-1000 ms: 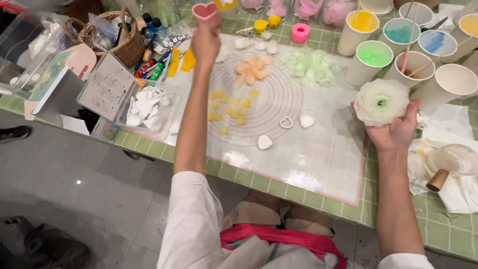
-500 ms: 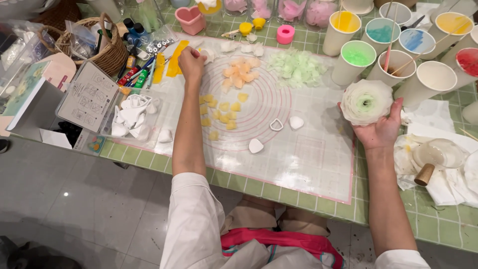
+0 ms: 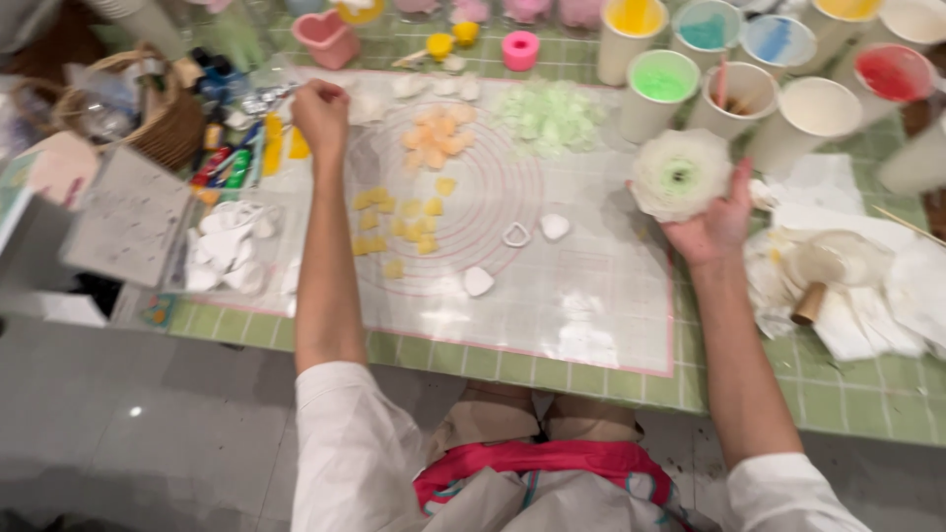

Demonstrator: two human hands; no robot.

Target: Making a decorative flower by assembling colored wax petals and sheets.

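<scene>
Two hands are at work, well apart. The right hand is raised at the right edge of the mat, fingers cupped around the back of a white layered flower with a green centre, which it holds up off the bench. The left hand is closed in a loose fist at the far left corner of the translucent mat; whether it grips anything I cannot tell.

The flower looks soft and built of thin petals, so a tighter squeeze would likely crush or shed them. Just beyond it stand paper cups of coloured mix, the green one and a cup with a stick in it closest; a drift of the right hand far or right could tip one and spill colour over the mat. Near the right wrist lie crumpled white tissues, which a sleeve could drag.

The left forearm lies over the mat beside the small yellow pieces, with the pale orange petals further right; a sideways sweep would scatter them. Left of the fist, pens and tubes and a wicker basket crowd the edge.

The open room is the near half of the mat, bare but for a heart cutter and two white hearts.
</scene>
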